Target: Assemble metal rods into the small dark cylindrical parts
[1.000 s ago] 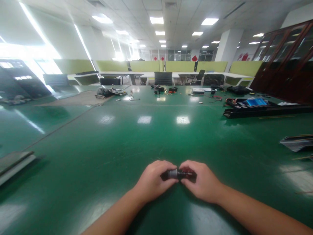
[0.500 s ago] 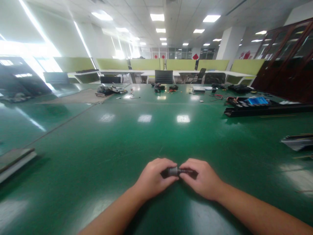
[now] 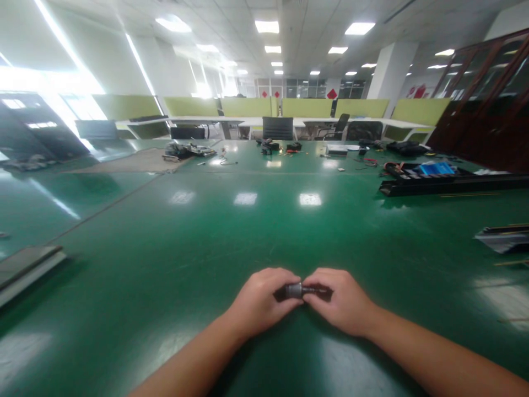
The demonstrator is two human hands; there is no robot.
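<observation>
My left hand (image 3: 262,298) is closed around a small grey cylindrical part (image 3: 294,290), thumb below and fingers above. My right hand (image 3: 342,300) pinches a thin dark rod-like piece (image 3: 312,289) that lines up with the cylinder's right end. Both hands almost meet at the fingertips, low over the green tabletop (image 3: 231,242). Whether the cylinder and the rod-like piece are joined or only touching, I cannot tell. The fingers hide much of both pieces, and their exact kind is too small and blurred to make out.
A flat grey panel (image 3: 28,270) lies at the left edge. To the right are a long black channel (image 3: 413,187) with a blue item (image 3: 437,169) by it and a grey bundle (image 3: 502,240). Tools and cables (image 3: 268,145) lie along the far side, before chairs (image 3: 278,128).
The hands and the pieces between them keep nearly the same pose. The view has shifted very slightly, showing a little more of the panel at the left.
</observation>
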